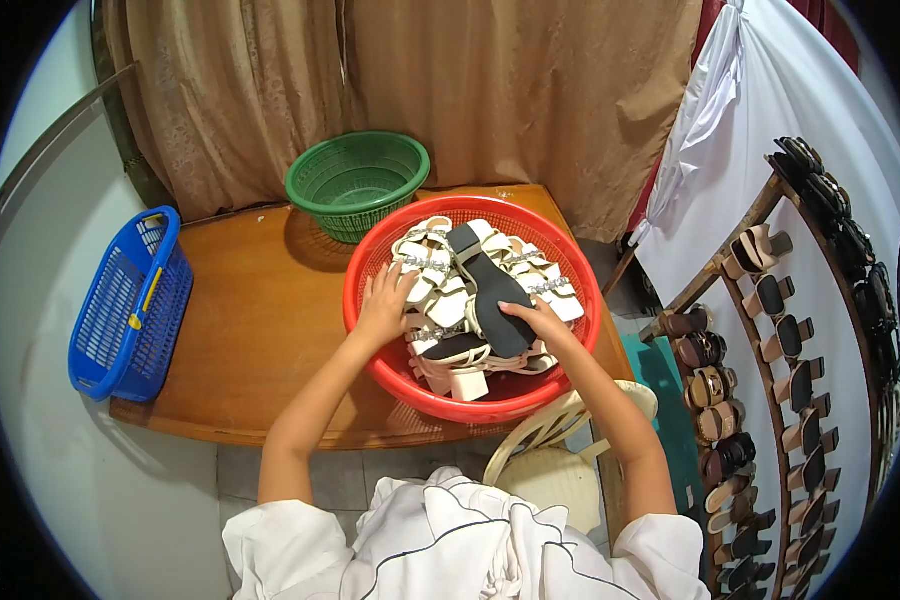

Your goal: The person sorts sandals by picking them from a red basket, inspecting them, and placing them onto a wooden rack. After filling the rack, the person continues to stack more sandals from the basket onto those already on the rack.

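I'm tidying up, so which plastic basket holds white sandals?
The round red plastic basket, heaped with white strappy sandals; the round green plastic basket and blue mesh plastic basket show none.

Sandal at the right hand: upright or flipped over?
Flipped over: the sandal has its black sole facing up, the right hand touching it.

At centre, the sandals (498, 300) are hiding much of the red basket's (510, 408) inside; the white shirt (450, 530) is running off the bottom edge, covering part of the chair (550, 484).
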`<action>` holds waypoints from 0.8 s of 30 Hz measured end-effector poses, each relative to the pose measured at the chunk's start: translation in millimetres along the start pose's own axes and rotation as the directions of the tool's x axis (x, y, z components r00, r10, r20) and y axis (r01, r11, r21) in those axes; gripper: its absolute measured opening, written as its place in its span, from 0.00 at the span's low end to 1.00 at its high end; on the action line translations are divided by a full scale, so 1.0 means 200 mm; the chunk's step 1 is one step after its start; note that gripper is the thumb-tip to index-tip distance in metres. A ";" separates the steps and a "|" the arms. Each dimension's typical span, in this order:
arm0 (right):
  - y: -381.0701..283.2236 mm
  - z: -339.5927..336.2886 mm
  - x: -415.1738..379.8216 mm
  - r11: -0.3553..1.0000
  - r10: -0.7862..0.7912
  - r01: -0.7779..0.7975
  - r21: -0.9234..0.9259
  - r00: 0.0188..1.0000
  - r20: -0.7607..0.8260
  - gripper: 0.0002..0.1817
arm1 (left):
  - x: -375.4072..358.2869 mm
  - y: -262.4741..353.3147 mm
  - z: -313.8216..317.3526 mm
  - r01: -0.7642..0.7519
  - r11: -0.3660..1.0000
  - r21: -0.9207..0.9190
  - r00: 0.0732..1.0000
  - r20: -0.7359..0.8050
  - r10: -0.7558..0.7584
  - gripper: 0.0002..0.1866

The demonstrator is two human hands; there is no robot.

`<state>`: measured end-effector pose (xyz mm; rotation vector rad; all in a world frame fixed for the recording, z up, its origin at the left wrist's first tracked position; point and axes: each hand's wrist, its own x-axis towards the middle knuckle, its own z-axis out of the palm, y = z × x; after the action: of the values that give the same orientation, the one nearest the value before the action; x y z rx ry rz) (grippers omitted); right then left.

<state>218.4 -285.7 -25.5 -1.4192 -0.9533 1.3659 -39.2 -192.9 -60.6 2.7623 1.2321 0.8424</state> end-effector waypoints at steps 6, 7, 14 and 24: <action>0.08 -0.02 0.01 0.997 -0.082 0.082 0.007 0.996 -0.038 0.27 | 0.14 -0.13 -0.05 -0.197 0.979 0.047 0.963 -0.177 0.202 0.23; 0.09 -0.02 0.00 0.996 -0.084 0.084 0.009 0.996 -0.041 0.28 | 0.15 -0.14 -0.08 -0.181 0.983 0.001 0.963 -0.204 0.177 0.23; 0.13 0.01 -0.01 0.993 -0.115 0.103 -0.065 0.969 -0.220 0.38 | 0.21 -0.06 -0.30 -0.214 0.977 -0.017 0.885 -0.428 0.186 0.22; 0.05 0.14 -0.14 0.770 -0.625 0.549 -0.326 0.750 -0.213 0.23 | 0.17 0.23 -0.32 -0.468 0.822 0.326 0.669 -0.478 0.570 0.14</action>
<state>187.3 -312.8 -25.4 -1.2916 -1.2503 0.5384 -19.5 -214.3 20.8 3.1869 0.4952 1.7770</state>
